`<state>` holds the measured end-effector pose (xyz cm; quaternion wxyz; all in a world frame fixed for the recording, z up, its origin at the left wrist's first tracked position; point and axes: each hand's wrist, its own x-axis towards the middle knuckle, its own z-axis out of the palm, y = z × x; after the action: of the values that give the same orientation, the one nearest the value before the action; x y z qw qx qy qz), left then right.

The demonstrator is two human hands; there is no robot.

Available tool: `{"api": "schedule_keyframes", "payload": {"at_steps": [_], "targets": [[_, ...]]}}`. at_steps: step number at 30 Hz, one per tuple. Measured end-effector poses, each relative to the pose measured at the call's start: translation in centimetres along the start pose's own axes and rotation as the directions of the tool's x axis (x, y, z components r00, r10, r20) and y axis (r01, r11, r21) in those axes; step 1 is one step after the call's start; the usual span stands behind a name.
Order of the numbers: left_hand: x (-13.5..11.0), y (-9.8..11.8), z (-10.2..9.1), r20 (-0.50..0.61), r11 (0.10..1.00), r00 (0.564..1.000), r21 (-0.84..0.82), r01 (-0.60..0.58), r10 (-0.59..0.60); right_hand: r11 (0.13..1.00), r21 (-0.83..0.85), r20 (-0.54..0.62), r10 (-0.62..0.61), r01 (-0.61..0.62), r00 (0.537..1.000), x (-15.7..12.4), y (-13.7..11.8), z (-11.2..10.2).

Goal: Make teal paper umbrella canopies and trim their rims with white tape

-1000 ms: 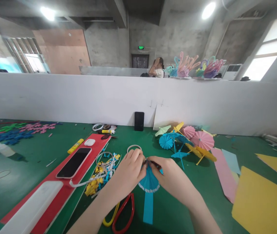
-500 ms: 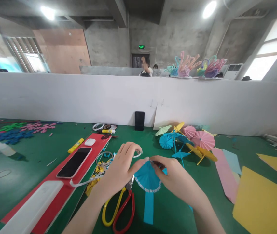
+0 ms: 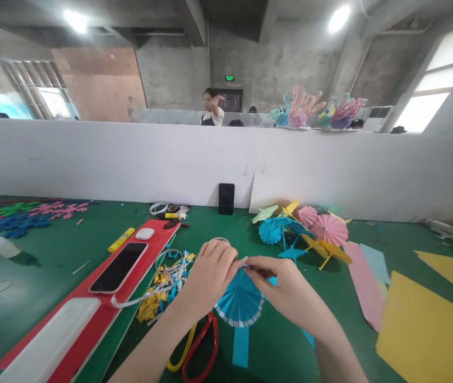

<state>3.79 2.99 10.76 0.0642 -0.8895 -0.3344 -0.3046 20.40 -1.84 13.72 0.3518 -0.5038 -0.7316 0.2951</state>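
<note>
A blue pleated paper fan [image 3: 240, 298], its lower rim lined with short white strips, hangs between my hands. My right hand [image 3: 280, 279] pinches its upper edge between thumb and fingers. My left hand [image 3: 215, 271] is closed, fingers curled, its thumb and fingertips meeting the same edge. Behind the left knuckles shows the rim of a white tape roll [image 3: 221, 239]; the rest is hidden by the hand. Below the fan lies a blue paper strip [image 3: 240, 347]. Scissors [image 3: 204, 346] with one red and one yellow handle rest by my left forearm, blades covered.
Small paper umbrellas [image 3: 330, 230] stand beyond my right hand. Yellow sheets [image 3: 429, 330] lie at right. To the left are paper scraps [image 3: 166, 284], a red board [image 3: 78, 290] bearing a phone [image 3: 119, 267], and a glue bottle [image 3: 2, 244]. A white partition [image 3: 130, 159] closes the back.
My left hand has turned and closed in toward the right hand, so the tape roll is now mostly behind its knuckles. The fan sits slightly lower. A person beyond the partition has moved left.
</note>
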Motion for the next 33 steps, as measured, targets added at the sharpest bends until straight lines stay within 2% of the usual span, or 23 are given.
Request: {"api": "schedule_keyframes", "payload": {"at_steps": [5, 10, 15, 20, 23, 27, 29, 31, 33], "targets": [[0.0, 0.1, 0.3, 0.002, 0.999, 1.0, -0.049, -0.009, 0.009, 1.0, 0.028, 0.022, 0.014, -0.015, 1.0, -0.2, -0.2, -0.2], [-0.1, 0.7, 0.2, 0.051, 0.994, 0.999, -0.107, 0.011, -0.005, 1.0, -0.01, 0.032, 0.003, -0.003, 0.999, -0.5, -0.3, -0.7], [-0.3, 2.0, -0.3, 0.152, 0.983, 0.988, -0.179, 0.05, -0.022, 0.984, -0.178, 0.046, -0.002, 0.01, 0.999, -1.8, -0.2, -1.4], [-0.5, 4.0, -1.2, 0.284, 0.962, 0.958, -0.248, 0.115, -0.041, 0.974, -0.226, -0.019, 0.019, -0.023, 1.0, -4.1, -0.1, -1.6], [-1.3, 4.9, -1.4, 0.409, 0.893, 0.901, -0.336, 0.3, -0.149, 0.973, -0.228, -0.056, 0.036, -0.048, 0.998, -5.7, 0.3, -1.1], [-4.7, 4.3, -0.6, 0.576, 0.686, 0.766, -0.434, 0.583, -0.286, 0.974, -0.205, -0.101, 0.075, -0.095, 0.992, -8.4, 2.3, 0.3], [-7.3, 3.5, 0.2, 0.617, 0.633, 0.711, -0.41, 0.656, -0.338, 0.974, -0.178, -0.124, 0.119, -0.14, 0.985, -10.1, 4.1, 1.1], [-10.2, 2.7, 1.1, 0.604, 0.597, 0.667, -0.361, 0.717, -0.436, 0.972, -0.138, -0.148, 0.17, -0.19, 0.974, -11.7, 6.2, 1.7], [-12.8, 2.6, 1.7, 0.553, 0.565, 0.657, -0.359, 0.743, -0.512, 0.969, -0.088, -0.166, 0.214, -0.231, 0.963, -13.2, 8.5, 2.3]]}}
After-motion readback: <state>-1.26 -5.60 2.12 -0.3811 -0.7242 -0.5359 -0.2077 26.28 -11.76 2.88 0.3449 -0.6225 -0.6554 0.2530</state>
